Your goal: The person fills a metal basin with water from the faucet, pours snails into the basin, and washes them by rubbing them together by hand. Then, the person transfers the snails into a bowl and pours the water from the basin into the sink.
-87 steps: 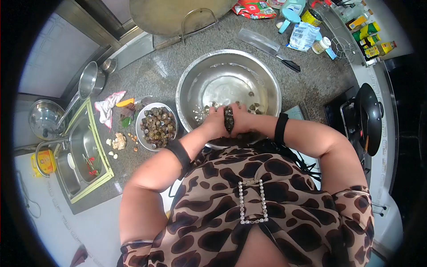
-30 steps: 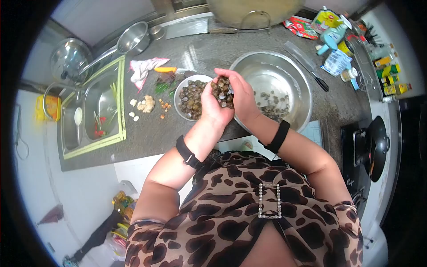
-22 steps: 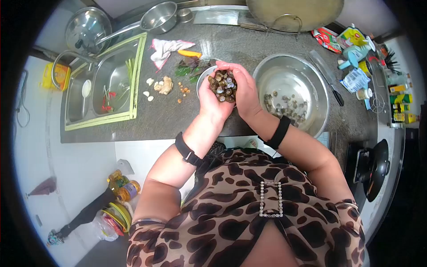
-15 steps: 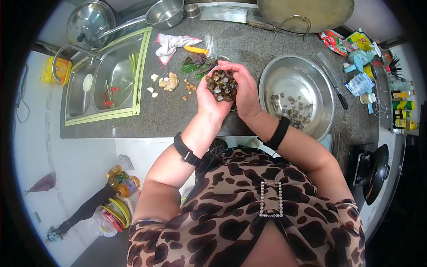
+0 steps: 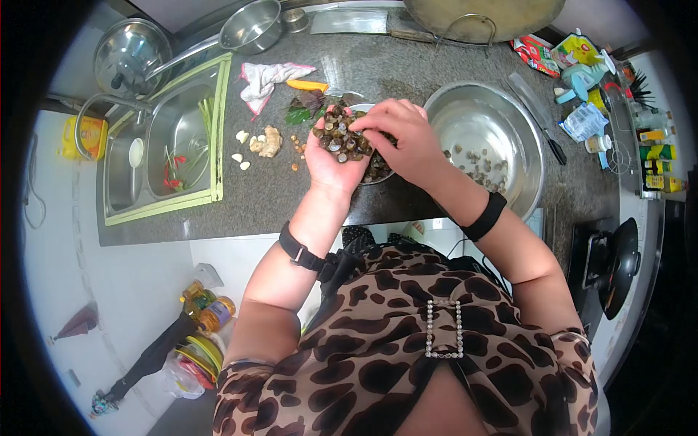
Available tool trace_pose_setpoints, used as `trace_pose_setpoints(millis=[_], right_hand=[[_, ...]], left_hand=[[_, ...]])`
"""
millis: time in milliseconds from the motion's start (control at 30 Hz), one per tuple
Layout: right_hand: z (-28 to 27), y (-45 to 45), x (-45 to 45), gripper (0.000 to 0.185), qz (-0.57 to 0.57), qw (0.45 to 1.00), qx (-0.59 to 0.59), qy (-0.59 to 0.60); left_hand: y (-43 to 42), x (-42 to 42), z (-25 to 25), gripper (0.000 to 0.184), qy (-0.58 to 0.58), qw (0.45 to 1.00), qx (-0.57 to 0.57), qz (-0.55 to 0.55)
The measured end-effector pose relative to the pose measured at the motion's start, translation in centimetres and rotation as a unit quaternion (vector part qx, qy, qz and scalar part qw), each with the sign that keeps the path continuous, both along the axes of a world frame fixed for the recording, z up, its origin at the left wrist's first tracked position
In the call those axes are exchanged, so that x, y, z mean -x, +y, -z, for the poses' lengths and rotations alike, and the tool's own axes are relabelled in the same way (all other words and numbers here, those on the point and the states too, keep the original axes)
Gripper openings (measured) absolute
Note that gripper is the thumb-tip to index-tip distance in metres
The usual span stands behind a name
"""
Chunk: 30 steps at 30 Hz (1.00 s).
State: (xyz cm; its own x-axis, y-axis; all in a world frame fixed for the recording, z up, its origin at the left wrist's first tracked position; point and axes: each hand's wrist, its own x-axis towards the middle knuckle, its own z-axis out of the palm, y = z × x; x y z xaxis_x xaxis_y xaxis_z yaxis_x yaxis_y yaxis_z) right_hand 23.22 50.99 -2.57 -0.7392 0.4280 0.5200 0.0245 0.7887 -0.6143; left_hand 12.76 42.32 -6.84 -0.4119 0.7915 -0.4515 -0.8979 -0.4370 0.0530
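Note:
A heap of small brown snails lies in my left hand, which is cupped palm up around it. My right hand reaches over the heap from the right, thumb and fingertips pinched at a snail on its near side. Below both hands is a bowl with more snails in it, mostly covered by the hands. To the right, a wide steel basin holds scattered snails on its floor.
Left of my hands lie ginger, garlic cloves, purple-green leaves and a yellow-handled knife. A sink with chillies stands farther left. A cleaver lies behind, a long knife right of the basin.
Both hands cupped the snails together before; now my right hand has come away and pinches at the heap from above. The bowl of snails beneath shows. The camera view has shifted slightly.

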Motion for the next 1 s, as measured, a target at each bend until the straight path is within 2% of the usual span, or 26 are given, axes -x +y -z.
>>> trace_pose_setpoints(millis=[33,267,333,533,667,733,767,800,833,867,900,967,1000], right_hand=[[0.0,0.0,-0.2,0.011,-0.014,0.998,-0.045,-0.045],[1.0,0.6,0.2,0.012,-0.022,0.995,-0.036,-0.092],[1.2,0.9,0.3,0.011,-0.014,0.989,-0.023,-0.143],[1.3,1.3,0.3,0.009,-0.035,0.990,-0.055,-0.123],[0.9,1.7,0.4,0.012,-0.040,0.990,-0.025,-0.135],[0.4,1.9,0.5,0.014,-0.034,0.975,0.180,-0.127],[0.4,2.0,0.6,0.014,-0.034,0.975,0.179,-0.127],[0.5,2.2,0.7,0.013,-0.026,0.937,0.341,-0.065],[0.6,2.3,0.7,0.015,-0.017,0.870,0.492,0.000],[0.1,2.5,0.6,0.022,-0.021,0.836,0.549,-0.002],[0.0,2.6,0.4,0.022,-0.020,0.836,0.549,-0.001],[-0.1,2.7,-0.1,0.022,-0.037,0.739,0.673,-0.012],[-0.2,2.7,-0.3,0.022,-0.036,0.739,0.673,-0.011]], left_hand=[[0.1,0.0,0.2,0.024,0.000,1.000,-0.003,-0.002],[0.1,-0.3,0.1,0.023,-0.019,1.000,-0.012,0.011],[0.2,-0.5,-0.2,0.023,-0.020,1.000,0.013,0.011],[-0.1,-0.3,0.1,0.027,-0.018,1.000,0.013,0.021],[-0.1,-0.2,0.0,0.027,-0.011,1.000,0.007,0.023],[-0.1,-0.2,-0.5,0.027,-0.001,1.000,-0.004,0.026],[0.0,-0.3,-0.7,0.027,-0.001,1.000,-0.004,0.026],[0.2,-0.3,-0.9,0.027,-0.012,1.000,0.004,0.016],[0.3,-0.4,-1.0,0.027,-0.024,1.000,0.012,0.006],[0.3,-0.3,-0.9,0.027,-0.024,1.000,0.012,0.006],[0.3,-0.2,-0.7,0.027,-0.011,1.000,0.014,0.015],[0.1,-0.3,-0.7,0.027,0.002,1.000,0.016,0.027],[0.1,-0.3,-1.0,0.025,0.011,0.999,0.029,0.034]])
